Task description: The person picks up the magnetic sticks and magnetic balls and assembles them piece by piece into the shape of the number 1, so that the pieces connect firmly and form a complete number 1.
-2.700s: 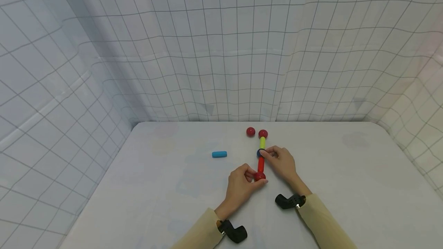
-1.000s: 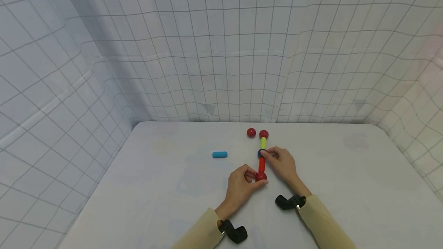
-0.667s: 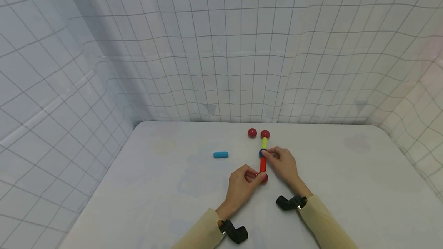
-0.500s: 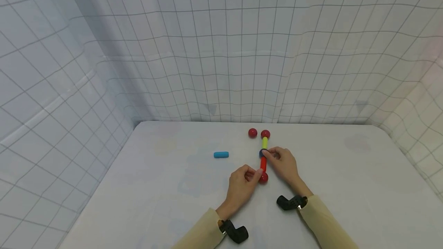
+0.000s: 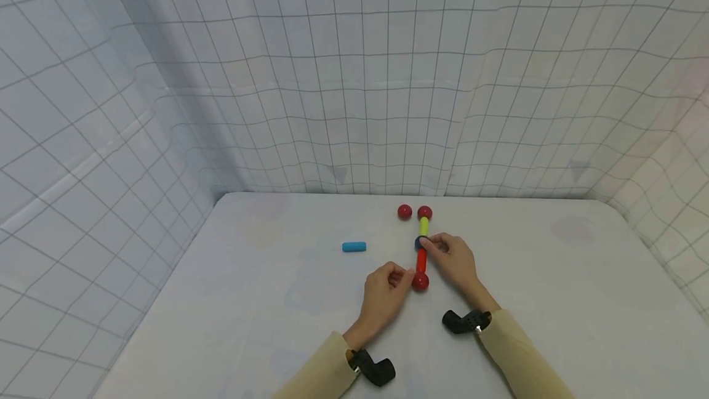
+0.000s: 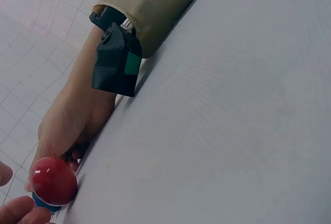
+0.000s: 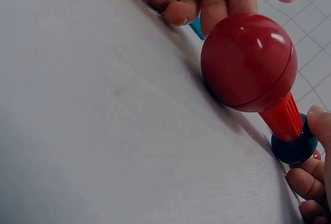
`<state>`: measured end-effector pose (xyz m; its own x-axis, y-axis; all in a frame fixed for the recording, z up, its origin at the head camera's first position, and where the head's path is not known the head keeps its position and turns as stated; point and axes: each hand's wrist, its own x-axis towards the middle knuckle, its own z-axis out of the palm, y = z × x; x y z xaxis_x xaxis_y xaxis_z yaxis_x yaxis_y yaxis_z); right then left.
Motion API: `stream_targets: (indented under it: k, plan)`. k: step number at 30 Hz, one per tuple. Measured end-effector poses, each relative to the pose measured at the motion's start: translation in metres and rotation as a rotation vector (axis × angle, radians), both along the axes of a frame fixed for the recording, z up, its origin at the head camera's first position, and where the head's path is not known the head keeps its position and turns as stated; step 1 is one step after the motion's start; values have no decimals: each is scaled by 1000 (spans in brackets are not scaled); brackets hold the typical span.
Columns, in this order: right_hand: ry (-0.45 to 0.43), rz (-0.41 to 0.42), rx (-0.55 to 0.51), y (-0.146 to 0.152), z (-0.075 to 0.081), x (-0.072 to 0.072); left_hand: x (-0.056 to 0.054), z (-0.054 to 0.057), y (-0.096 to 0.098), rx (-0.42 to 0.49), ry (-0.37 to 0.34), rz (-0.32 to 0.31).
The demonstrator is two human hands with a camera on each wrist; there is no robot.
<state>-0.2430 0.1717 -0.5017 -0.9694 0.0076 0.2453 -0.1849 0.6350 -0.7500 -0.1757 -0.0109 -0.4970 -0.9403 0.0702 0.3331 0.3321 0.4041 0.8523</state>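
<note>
A chain of pieces lies on the table: a red ball (image 5: pixel 424 212) at the far end, a yellow-green rod (image 5: pixel 423 226), a dark blue ball (image 7: pixel 295 144), a red rod (image 5: pixel 421 260) and a red ball (image 5: pixel 420 281) at the near end. My right hand (image 5: pixel 454 263) pinches the dark blue ball between thumb and fingers. Just left of the near red ball is my left hand (image 5: pixel 382 297). Its thumb stands apart from the fingers in the right wrist view, and the fingertips are beside the ball, perhaps touching it.
A loose blue rod (image 5: pixel 354 247) lies on the white table (image 5: pixel 249 300), left of the chain. Another red ball (image 5: pixel 405 212) sits beside the chain's far end. A white gridded curtain (image 5: pixel 354 79) hangs behind the table and at both sides.
My left thumb has passed over the near red ball from its front to its left side, and the hand has let go of it. My right hand keeps its hold on the dark blue ball.
</note>
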Motion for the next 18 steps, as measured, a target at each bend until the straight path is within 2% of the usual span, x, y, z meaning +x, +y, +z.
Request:
stream_targets:
  k: [9,14,18]
  plan:
    - [-9,-5,4,1,-1,-3,-5,2,-7,-18,5,26]
    - [-9,-10,10,0,-2,-5,-8,4,-13,-105,33,68]
    - [-12,-15,9,0,-1,-4,-15,6,-23,-207,112,124]
